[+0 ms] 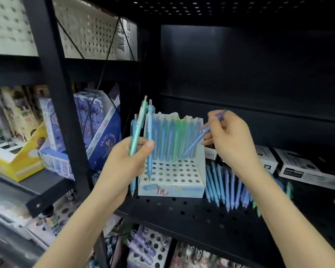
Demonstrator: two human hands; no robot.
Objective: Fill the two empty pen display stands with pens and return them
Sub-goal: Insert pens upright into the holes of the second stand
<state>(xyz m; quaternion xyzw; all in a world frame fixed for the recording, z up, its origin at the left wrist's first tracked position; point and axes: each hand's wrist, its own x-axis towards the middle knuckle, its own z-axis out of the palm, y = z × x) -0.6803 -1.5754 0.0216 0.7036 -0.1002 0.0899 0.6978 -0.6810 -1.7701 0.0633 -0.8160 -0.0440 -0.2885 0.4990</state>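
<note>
Now | white stand: back row blue-green | left hand fingers clamp three pens | right hand fingers pinch one pen

A black perforated shelf carries black-and-white boxes at the right. On the neighbouring shelf to the left stand a yellow box and blue patterned boxes. A white pegboard hangs above.

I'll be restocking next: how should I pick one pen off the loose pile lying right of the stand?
Pinch it across the mid-barrel, coming from above. The loose pile lies flat on the black shelf, pens packed side by side with tips toward you, so probably only their upper sides are free.
</note>
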